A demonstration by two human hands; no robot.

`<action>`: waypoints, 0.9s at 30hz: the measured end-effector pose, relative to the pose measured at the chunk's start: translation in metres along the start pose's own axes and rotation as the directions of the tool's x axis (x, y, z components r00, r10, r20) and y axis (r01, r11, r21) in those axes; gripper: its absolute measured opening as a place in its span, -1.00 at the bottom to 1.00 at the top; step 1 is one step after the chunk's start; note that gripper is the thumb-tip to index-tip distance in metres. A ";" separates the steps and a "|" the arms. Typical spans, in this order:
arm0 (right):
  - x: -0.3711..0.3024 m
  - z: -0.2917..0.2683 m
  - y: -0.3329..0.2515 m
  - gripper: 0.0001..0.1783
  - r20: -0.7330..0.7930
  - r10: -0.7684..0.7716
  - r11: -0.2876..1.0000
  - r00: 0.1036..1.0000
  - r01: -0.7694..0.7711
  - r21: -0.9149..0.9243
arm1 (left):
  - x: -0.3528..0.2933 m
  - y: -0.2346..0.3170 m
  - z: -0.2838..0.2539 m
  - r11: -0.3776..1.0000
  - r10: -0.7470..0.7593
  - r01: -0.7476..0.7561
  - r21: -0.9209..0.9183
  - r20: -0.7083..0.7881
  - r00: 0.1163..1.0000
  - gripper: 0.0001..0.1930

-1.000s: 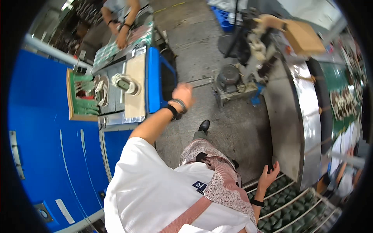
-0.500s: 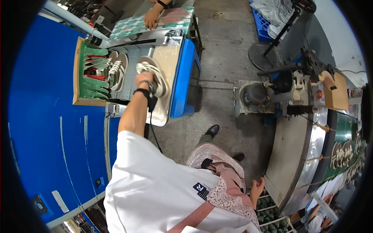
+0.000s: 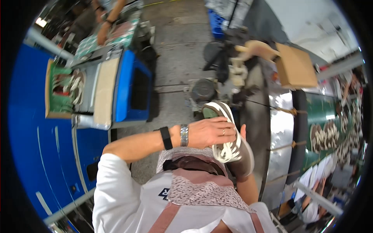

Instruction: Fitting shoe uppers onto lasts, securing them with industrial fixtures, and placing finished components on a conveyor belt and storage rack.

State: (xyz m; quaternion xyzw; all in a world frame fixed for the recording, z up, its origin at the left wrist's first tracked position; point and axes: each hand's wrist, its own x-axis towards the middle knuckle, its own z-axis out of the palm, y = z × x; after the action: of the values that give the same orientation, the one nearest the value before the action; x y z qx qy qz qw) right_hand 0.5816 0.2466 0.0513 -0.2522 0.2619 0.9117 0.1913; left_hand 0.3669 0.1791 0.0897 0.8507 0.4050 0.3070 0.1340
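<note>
Head view — the left hand [image 3: 208, 134] has its fingers wrapped over a brown shoe [image 3: 245, 156]; the right hand [image 3: 243, 132] is mostly hidden behind it, its grip impossible to tell. That shoe's up before the pink apron [image 3: 206, 190], white laces hanging — blue-sided machine [image 3: 123, 87] left, green belt [image 3: 320, 103] of shoes right.

You have one low lace-up shoe [image 3: 235, 152] off the ground, brown with a pale sole edge, white laces and a green lining at its opening. It sits aslant on your side of the motor [image 3: 203, 90], heel end nearer that motor, toe pointing away from it toward you. Its middle is partly covered.
</note>
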 end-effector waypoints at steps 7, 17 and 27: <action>-0.038 0.048 -0.108 -0.15 0.530 -0.408 -0.048 0.743 0.563 -0.825 | 0.094 0.015 0.076 0.836 -0.510 0.539 0.107 -0.212 0.834 -0.06; -0.001 0.125 -0.152 0.04 0.741 -0.315 -0.712 0.593 0.368 -0.598 | 0.140 -0.030 0.105 0.745 -0.660 0.636 -0.198 -0.354 0.663 0.03; 0.011 0.163 -0.145 0.09 0.762 -0.082 -0.995 0.643 -0.007 -0.101 | 0.151 -0.055 0.149 0.617 -0.787 0.595 -0.515 -0.391 0.477 -0.10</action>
State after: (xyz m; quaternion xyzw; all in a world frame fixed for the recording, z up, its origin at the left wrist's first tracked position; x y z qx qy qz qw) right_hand 0.5842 0.4575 0.1101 -0.3173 -0.9153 0.1907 0.1586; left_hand 0.5002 0.3340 0.0106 0.4382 0.6832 0.5292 0.2472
